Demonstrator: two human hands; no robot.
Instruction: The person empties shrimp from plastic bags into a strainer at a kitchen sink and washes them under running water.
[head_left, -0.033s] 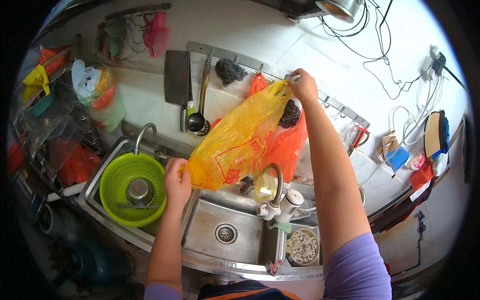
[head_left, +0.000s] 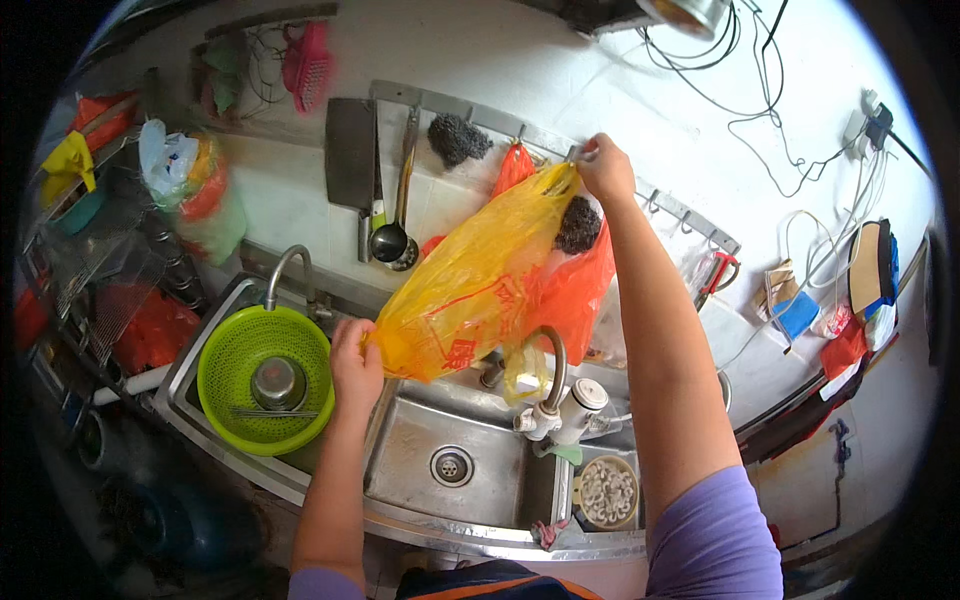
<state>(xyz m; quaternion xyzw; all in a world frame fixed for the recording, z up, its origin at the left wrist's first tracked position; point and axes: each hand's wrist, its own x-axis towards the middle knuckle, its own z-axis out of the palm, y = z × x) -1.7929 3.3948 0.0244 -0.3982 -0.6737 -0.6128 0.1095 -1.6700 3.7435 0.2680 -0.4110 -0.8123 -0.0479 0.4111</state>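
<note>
Hands stretch a yellow bag (head_left: 480, 285) over a steel sink (head_left: 450, 470). Right hand (head_left: 605, 168), arm raised, pinches the bag's top corner in a closed grip at the wall rail (head_left: 690, 210); left hand (head_left: 355, 365) clutches its lower end, fingers curled shut on the film. Bag is thin, translucent, crinkled plastic with red print, pulled taut on a slant from upper right to lower left, above the tap (head_left: 550, 370). Behind it hangs an orange bag (head_left: 575, 290), and a dark scourer (head_left: 578, 225) shows at its upper edge. Left of the left hand, a green colander (head_left: 225, 365) holds a metal cup (head_left: 278, 382). On the wall hang a cleaver (head_left: 350, 150) and a ladle (head_left: 392, 235).
</note>
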